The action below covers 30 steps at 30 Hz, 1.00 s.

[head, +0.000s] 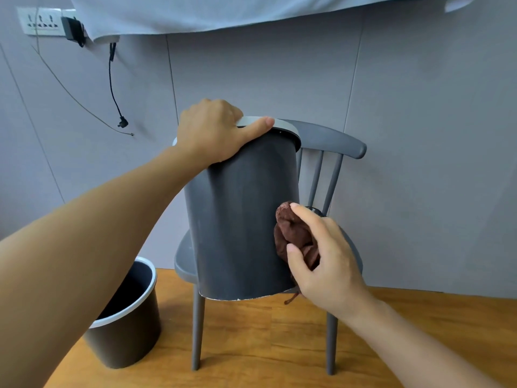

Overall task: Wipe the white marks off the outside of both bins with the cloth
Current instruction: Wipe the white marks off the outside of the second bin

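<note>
A wooden plank floor carries everything. On it stand a grey spindle-back chair and a dark grey white-rimmed round bin.

- The left hand grips the pale rim of a dark grey bin held over a grey chair.
- The right hand presses a brown cloth against the bin's right side.
- A second bin stands on the wooden floor, near left.

Plain indoor room: grey panelled wall, wall socket strip, wooden floor, chair.
</note>
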Each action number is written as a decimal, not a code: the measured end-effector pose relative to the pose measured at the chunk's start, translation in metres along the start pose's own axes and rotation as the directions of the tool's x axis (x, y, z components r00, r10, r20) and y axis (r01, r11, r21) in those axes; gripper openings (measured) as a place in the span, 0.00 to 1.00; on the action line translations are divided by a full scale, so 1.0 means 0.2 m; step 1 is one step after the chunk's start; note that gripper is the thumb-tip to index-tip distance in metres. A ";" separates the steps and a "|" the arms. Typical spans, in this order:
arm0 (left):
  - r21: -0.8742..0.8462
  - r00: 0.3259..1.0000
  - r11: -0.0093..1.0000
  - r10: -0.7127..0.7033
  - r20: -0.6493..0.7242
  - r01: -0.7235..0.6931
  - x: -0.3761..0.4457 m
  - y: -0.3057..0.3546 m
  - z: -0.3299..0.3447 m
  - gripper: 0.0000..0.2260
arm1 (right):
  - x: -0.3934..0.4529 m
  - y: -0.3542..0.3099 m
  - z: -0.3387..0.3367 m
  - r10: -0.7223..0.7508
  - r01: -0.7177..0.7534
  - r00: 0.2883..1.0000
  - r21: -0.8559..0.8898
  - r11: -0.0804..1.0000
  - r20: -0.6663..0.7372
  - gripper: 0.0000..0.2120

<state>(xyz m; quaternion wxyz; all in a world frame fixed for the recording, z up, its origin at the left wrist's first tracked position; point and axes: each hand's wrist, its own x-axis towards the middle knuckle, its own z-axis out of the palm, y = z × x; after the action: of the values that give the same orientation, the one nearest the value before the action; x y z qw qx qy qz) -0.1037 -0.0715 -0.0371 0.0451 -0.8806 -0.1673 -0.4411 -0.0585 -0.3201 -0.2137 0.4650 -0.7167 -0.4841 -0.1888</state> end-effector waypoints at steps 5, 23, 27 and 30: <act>-0.018 1.000 1.000 -0.024 -0.002 0.024 0.00 -0.02 0.00 0.36 | 0.05 0.01 -0.08 0.118 -0.095 0.982 0.156 0.983 -0.150 0.29; -0.009 1.000 1.000 0.020 -0.008 -0.020 0.00 0.02 0.00 0.36 | -0.07 0.03 0.04 -0.130 0.129 0.984 -0.014 0.992 -0.123 0.18; -0.022 1.000 1.000 -0.015 -0.004 0.015 0.00 -0.01 0.01 0.36 | 0.14 0.01 -0.03 -0.091 0.115 0.945 0.059 0.992 -0.313 0.18; -0.031 1.000 0.999 -0.019 -0.009 0.019 0.00 -0.02 0.00 0.36 | 0.31 -0.01 -0.03 -0.097 0.112 0.952 0.038 0.993 -0.290 0.21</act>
<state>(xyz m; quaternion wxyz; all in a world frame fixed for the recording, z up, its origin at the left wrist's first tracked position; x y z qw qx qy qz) -0.1051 -0.0669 -0.0383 0.0283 -0.8774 -0.1687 -0.4482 -0.0307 -0.2927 -0.1644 0.5388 -0.6423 -0.4536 -0.3023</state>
